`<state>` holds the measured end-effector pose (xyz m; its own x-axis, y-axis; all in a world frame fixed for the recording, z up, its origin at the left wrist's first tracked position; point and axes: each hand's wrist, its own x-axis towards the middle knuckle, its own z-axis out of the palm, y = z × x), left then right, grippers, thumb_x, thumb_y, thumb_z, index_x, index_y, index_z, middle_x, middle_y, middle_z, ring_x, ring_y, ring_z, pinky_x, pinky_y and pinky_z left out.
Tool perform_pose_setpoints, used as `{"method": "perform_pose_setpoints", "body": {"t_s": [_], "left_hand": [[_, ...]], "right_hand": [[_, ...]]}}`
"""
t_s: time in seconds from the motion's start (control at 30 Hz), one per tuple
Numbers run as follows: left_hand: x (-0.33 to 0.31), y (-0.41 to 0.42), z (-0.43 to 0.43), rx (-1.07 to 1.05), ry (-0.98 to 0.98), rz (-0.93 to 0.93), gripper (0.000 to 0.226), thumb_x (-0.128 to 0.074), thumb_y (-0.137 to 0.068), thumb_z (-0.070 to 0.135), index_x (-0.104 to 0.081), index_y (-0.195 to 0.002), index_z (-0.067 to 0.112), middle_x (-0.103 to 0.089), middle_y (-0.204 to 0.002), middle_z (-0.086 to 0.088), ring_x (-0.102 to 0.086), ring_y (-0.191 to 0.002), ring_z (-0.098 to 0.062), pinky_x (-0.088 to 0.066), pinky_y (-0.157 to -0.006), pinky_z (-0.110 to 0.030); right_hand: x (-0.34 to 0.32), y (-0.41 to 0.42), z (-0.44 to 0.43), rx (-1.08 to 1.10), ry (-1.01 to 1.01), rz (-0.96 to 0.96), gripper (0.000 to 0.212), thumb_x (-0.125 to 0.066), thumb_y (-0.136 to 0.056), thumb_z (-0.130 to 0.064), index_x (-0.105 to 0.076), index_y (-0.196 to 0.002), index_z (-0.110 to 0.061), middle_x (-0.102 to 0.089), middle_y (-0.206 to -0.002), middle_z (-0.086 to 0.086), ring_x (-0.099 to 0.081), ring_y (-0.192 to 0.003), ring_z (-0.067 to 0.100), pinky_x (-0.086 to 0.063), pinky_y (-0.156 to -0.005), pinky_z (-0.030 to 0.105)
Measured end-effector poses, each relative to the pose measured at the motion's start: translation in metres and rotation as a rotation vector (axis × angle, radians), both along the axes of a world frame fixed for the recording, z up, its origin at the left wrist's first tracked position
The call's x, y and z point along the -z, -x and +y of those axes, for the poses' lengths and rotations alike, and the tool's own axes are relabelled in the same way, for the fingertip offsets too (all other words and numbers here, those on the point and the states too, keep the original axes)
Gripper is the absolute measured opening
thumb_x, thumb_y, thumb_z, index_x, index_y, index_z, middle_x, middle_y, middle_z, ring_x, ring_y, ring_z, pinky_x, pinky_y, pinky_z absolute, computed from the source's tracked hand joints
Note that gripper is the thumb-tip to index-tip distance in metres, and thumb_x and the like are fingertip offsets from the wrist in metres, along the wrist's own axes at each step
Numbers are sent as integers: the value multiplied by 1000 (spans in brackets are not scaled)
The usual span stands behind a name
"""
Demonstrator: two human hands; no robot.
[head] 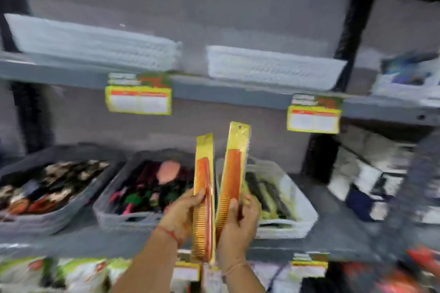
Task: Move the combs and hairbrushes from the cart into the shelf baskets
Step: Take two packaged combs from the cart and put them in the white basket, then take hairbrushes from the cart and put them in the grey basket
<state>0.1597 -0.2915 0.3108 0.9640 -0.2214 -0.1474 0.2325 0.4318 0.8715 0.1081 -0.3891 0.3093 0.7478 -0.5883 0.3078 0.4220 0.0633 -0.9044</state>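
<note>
I hold two orange combs in yellow packaging upright before the shelf. My left hand (183,215) grips the left comb (203,192) at its toothed lower half. My right hand (238,221) grips the right comb (232,173), which leans a little to the right. Behind them on the middle shelf stand three baskets: a white basket (300,209) with dark and pale items, a grey basket (114,211) of hair accessories, and another grey basket (47,219) at the left. The cart is out of view. The picture is blurred by motion.
Two white baskets (100,40) (273,66) sit on the upper shelf (214,93). Yellow price tags (139,100) (314,119) hang from its edge. Boxed goods (371,173) fill the right bay beyond a black upright (319,154). Packaged items (59,273) lie on the shelf below.
</note>
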Motion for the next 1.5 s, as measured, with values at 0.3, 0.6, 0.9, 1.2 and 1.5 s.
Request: {"method": "perform_pose_setpoints", "body": {"t_s": [0.3, 0.6, 0.9, 1.2, 1.5], "left_hand": [[-36, -90, -131, -65, -345, 57, 16, -45, -90, -9, -59, -95, -4, -64, -51, -10, -62, -43, -17, -49, -67, -34], [0, -128, -154, -227, -1228, 6, 32, -60, -84, 11, -61, -117, 8, -63, -122, -13, -59, -111, -30, -46, -98, -32], [41, -134, -140, 125, -1897, -179, 59, -37, -94, 31, -23, -148, 13, -17, -159, -15, -12, -147, -31, -14, -122, -39], [-43, -22, -4, -659, -1621, -537, 53, -39, -89, 37, -62, -116, -2, -65, -114, -30, -57, -110, -42, -44, -95, -42], [25, 160, 251, -865, -1713, 151, 44, -42, -94, 33, -55, -122, 0, -58, -123, -28, -52, -115, -42, -40, -97, -43]], "right_hand": [[-41, -83, -187, -6, 281, 415, 32, -49, -86, 4, -58, -67, -20, -55, -69, -3, -50, -80, 23, -39, -62, 15], [-4, -139, -219, -172, 663, 884, 34, -50, -85, -6, -60, -117, -8, -54, -129, 14, -57, -112, 32, -46, -98, 31], [19, -131, -222, -146, 1067, 920, 49, -35, -89, -12, -37, -138, -10, -40, -144, 13, -41, -130, 32, -39, -108, 42], [-48, -97, -73, -185, 1318, 289, 51, -37, -94, -39, -37, -133, -7, -33, -147, 17, -38, -129, 35, -36, -104, 43], [0, -5, 180, -749, 1371, -125, 53, -44, -90, -40, -43, -131, -6, -50, -134, 18, -52, -118, 35, -47, -91, 45]]}}
